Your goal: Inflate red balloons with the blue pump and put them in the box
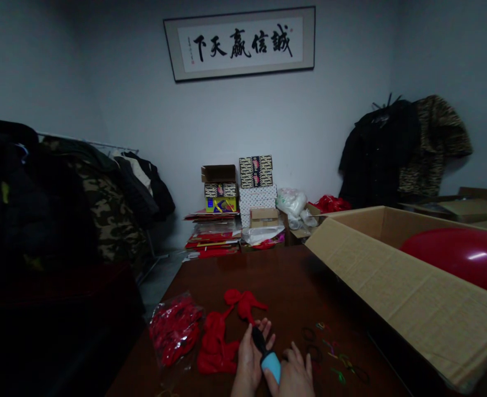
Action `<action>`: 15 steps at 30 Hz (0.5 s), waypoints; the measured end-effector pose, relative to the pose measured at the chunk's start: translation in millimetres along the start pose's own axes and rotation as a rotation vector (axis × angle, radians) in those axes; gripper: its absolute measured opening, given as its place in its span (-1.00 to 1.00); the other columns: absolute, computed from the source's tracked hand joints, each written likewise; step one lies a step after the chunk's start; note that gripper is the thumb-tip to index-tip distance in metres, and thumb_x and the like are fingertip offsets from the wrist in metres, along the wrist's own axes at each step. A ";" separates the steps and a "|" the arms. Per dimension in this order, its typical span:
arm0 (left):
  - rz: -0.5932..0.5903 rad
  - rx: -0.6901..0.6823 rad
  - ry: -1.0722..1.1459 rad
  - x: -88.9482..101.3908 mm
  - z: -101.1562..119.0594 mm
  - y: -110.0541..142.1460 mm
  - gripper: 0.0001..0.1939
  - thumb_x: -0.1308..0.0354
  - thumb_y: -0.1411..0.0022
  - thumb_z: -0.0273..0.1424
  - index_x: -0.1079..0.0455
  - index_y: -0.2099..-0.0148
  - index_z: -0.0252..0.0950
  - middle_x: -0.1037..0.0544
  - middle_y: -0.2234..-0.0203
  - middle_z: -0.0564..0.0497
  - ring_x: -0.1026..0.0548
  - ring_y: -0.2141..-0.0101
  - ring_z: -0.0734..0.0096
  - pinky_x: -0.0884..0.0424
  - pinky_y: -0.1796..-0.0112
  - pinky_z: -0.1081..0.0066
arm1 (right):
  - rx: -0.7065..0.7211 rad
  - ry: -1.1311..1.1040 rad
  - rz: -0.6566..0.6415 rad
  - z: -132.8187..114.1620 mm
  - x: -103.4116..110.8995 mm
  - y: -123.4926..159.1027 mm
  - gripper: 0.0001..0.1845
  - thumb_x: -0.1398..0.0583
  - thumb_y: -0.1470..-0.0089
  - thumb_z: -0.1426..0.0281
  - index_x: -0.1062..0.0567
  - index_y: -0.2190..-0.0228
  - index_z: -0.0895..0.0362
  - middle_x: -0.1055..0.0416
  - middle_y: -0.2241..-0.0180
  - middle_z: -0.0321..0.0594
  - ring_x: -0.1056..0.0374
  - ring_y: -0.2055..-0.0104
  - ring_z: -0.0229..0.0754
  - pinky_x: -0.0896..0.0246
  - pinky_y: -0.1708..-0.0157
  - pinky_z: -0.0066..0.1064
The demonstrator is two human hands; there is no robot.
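Observation:
A balloon pump [271,365] with a light blue body and a black tapered nozzle lies between my hands at the front of the table. My left hand [247,355] cradles its black end, thumb on one side and fingers on the other. The thumb and fingers of my right hand [295,375] are at the blue body, gripping it from the right. Just beyond my left fingertips is a limp red balloon [248,306]; whether it touches them is unclear. More flat red balloons [215,347] lie to the left, beside a clear plastic bag [176,330] of red balloons.
Coloured bands and loops [338,361] are scattered right of my hands on the dark brown table [264,270]. An open cardboard box [384,275] at the right holds an inflated red balloon [462,259]. Stacked boxes [258,201] stand against the far wall; coats [103,209] hang left.

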State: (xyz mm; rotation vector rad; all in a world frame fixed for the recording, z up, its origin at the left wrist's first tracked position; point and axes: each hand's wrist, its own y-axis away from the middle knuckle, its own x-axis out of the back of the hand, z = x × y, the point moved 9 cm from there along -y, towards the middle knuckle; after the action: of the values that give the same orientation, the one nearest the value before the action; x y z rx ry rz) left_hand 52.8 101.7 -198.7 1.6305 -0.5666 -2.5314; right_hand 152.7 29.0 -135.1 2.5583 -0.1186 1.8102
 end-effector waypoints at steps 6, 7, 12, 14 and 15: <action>-0.025 0.004 -0.004 -3.6 0.9 1.5 -0.85 -0.10 -0.19 -0.43 -0.42 0.20 -0.34 -0.55 0.15 -0.24 -0.50 0.09 0.06 -0.34 0.05 0.03 | 0.000 -0.004 -0.019 0.9 0.2 -0.5 -0.45 0.12 -0.10 0.12 -0.55 0.24 0.14 -0.35 -0.05 -0.04 0.02 -0.26 0.11 0.28 -0.20 0.14; -0.016 0.008 -0.003 -4.3 0.6 2.2 -0.87 -0.10 -0.18 -0.43 -0.41 0.22 -0.34 -0.55 0.17 -0.24 -0.51 0.11 0.07 -0.35 0.06 0.04 | 0.001 -0.004 -0.019 1.3 0.0 -0.9 -0.45 0.12 -0.10 0.12 -0.55 0.24 0.13 -0.34 -0.05 -0.04 0.02 -0.26 0.11 0.28 -0.20 0.15; 0.063 -0.029 -0.049 -7.8 1.8 7.0 -0.88 -0.16 -0.15 -0.38 -0.36 0.32 -0.35 -0.56 0.39 -0.14 -0.56 0.33 0.21 -0.41 0.15 0.08 | 0.010 0.010 -0.033 1.8 -3.0 -3.5 -0.46 0.11 -0.09 0.12 -0.55 0.24 0.11 -0.35 -0.04 -0.04 0.02 -0.26 0.13 0.28 -0.20 0.17; 0.080 -0.063 -0.072 -9.9 3.3 9.1 -0.87 -0.17 -0.14 -0.37 -0.33 0.36 -0.33 -0.51 0.52 -0.03 -0.52 0.48 0.35 -0.43 0.17 0.10 | 0.014 0.023 -0.027 0.5 -2.9 -3.6 -0.44 0.12 -0.09 0.12 -0.55 0.24 0.13 -0.35 -0.05 -0.03 0.03 -0.26 0.13 0.30 -0.20 0.16; 0.084 -0.081 -0.086 -11.0 4.0 10.1 -0.87 -0.17 -0.14 -0.37 -0.31 0.37 -0.32 -0.48 0.57 0.02 -0.47 0.55 0.42 -0.44 0.18 0.11 | 0.013 0.029 -0.021 -0.1 -2.2 -3.2 -0.43 0.13 -0.09 0.11 -0.55 0.23 0.14 -0.34 -0.06 -0.03 0.03 -0.26 0.13 0.31 -0.20 0.16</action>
State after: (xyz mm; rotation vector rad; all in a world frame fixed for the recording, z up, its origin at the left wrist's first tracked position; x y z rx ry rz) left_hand 52.6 96.2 -184.3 1.4467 -0.5205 -2.5382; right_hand 152.0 32.3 -137.0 2.5307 -0.0799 1.8468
